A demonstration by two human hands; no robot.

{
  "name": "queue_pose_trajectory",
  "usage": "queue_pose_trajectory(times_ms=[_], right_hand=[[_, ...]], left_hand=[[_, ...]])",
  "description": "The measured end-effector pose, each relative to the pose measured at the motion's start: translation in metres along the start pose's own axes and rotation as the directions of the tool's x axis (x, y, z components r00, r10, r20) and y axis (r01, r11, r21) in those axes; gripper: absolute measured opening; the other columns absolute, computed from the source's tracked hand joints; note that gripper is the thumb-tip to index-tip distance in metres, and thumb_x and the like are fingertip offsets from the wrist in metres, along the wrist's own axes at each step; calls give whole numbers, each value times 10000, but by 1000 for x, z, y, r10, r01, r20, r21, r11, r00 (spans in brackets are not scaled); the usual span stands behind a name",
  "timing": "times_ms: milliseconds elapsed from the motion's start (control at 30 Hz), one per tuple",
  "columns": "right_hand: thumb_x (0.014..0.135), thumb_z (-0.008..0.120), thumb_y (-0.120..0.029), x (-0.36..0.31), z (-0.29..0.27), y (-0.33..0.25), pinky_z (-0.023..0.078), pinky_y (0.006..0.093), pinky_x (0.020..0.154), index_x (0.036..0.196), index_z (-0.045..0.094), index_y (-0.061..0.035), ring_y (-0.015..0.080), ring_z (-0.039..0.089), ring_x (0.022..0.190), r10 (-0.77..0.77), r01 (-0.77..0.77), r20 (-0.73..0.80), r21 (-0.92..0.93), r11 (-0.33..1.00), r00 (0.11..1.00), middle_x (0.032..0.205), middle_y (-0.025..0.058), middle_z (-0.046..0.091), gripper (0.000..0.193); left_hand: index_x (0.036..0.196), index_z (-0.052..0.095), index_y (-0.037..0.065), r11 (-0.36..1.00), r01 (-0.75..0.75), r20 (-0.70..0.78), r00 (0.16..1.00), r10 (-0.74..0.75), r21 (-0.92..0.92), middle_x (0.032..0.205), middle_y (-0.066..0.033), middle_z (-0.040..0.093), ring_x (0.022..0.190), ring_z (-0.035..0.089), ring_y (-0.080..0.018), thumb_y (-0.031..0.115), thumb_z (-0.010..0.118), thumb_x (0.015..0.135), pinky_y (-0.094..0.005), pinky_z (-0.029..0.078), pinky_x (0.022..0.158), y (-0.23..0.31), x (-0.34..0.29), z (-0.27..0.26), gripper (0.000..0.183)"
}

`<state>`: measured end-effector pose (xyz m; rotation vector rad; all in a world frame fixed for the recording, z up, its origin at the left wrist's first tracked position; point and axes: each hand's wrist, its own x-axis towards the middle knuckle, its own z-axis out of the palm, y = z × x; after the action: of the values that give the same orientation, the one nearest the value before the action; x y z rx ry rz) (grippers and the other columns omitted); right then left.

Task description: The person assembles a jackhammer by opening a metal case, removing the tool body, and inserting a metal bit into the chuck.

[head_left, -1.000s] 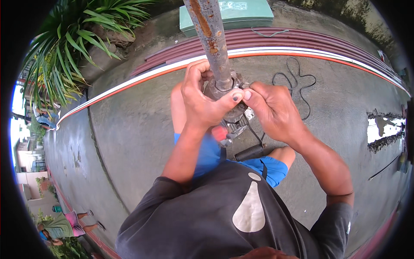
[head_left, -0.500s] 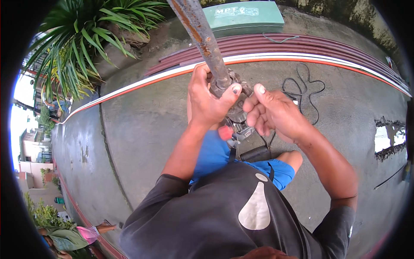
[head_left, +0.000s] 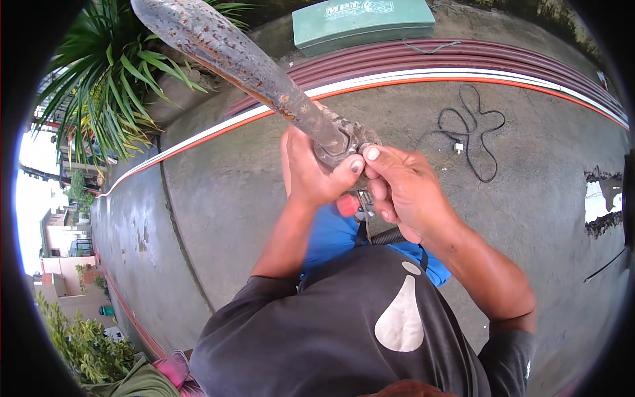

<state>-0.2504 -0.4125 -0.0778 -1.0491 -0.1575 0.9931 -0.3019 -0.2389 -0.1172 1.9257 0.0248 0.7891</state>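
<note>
My left hand (head_left: 309,173) grips a metal head (head_left: 337,147) from below and the side, its thumb lying along the near edge. From that head a rusty steel pipe handle (head_left: 241,69) slants up toward the upper left. At the head's right side my right hand (head_left: 413,192) pinches a small metal part, with thumb and fingertips closed on it; the fingers mostly hide what kind of part it is. Below the hands shows a red-capped metal device (head_left: 347,205), partly covered by my hands. A black ribbed grip (head_left: 387,236) lies near my blue shorts.
A green metal box (head_left: 364,30) stands at the far side, behind maroon pipes (head_left: 489,53) and a white-and-orange pipe (head_left: 423,77). A black cord (head_left: 486,155) is looped on the concrete at right. A spiky-leaved plant (head_left: 126,79) grows far left. A person's sleeve (head_left: 142,380) shows lower left.
The pipe handle has swung, its upper end going left and toward me. My right hand has moved in, its thumb and fingers now closing on the small part beside the head.
</note>
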Motion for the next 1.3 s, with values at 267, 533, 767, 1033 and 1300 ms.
queue_pose_trajectory(times_ms=[267,533,767,1033,1300], right_hand=[[1038,536,-345,-6,-14,-2,392,294,483,800,578,-24,100,431,471,-15,16,8,-184,983,1000,557,12,489,402],[1014,527,-436,9,-24,-25,459,338,501,866,632,45,168,535,478,-104,207,219,-528,824,970,643,76,597,514],[1059,432,-477,0,-19,-22,369,245,419,879,632,3,95,495,440,177,-151,109,-212,965,978,621,63,612,550],[1048,443,-449,-3,2,3,312,274,394,801,559,-60,105,404,421,61,-60,-46,35,998,997,507,18,449,474],[1024,542,-398,-3,8,1,309,254,409,713,523,-99,85,316,438,147,-120,-102,234,965,984,513,-39,341,432]], left_hand=[[1321,370,8,967,-45,-134,991,12,-249,1114,-101,525,936,580,-187,309,857,707,-353,504,804,3,-8,17,839],[1379,394,-24,993,-76,-28,997,74,-86,1144,-96,523,987,563,-173,259,866,712,-322,499,852,-4,6,-9,865],[1295,522,-30,994,-48,-27,999,46,-96,1095,-85,580,953,590,-154,214,878,649,-307,501,834,-5,7,-5,777],[1141,647,7,986,-167,21,986,167,-24,1054,-76,581,944,580,-166,161,846,590,-319,475,819,-5,10,-14,605],[1352,449,-57,976,-83,-57,996,73,-202,1246,-146,508,1003,574,-191,238,908,577,-338,494,846,-17,3,-5,949]])
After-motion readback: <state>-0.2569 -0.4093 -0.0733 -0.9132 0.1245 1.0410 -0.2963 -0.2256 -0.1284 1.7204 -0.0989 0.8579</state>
